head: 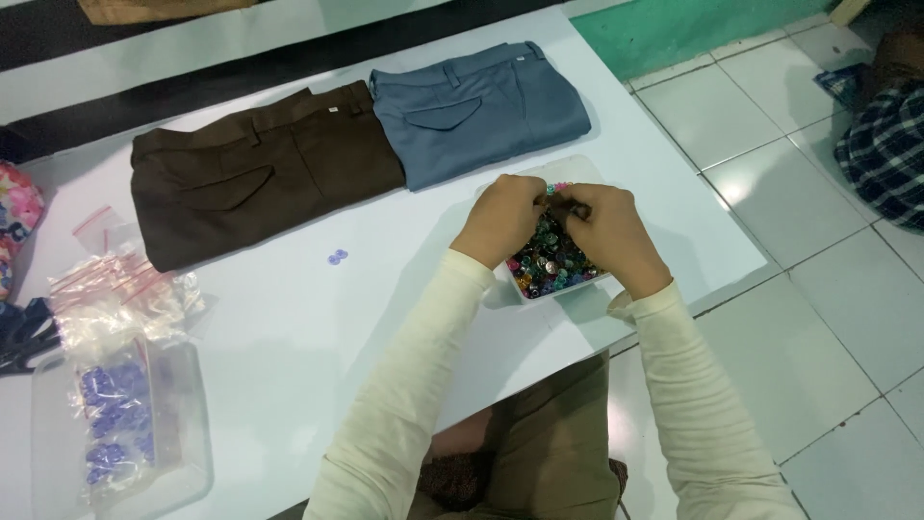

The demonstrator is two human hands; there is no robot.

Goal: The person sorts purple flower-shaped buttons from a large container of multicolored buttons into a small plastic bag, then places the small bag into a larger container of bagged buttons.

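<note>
A white tray [527, 289] of mixed coloured buttons [551, 258] sits on the counter [385, 318] directly under both hands. The left hand [505, 220] and right hand [608, 231] meet fingertip to fingertip above it, each grip pinched shut on something small (too tiny to identify). Beyond them lie folded brown trousers [255, 173] and blue-grey trousers [476, 111]; two loose purple buttons [337, 257] lie to the left.

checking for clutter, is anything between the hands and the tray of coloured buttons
Nothing visible. Both the left hand and right hand are already over the white tray, fingers meeting above the coloured buttons. The folded trousers lie beyond it, apart.
</note>
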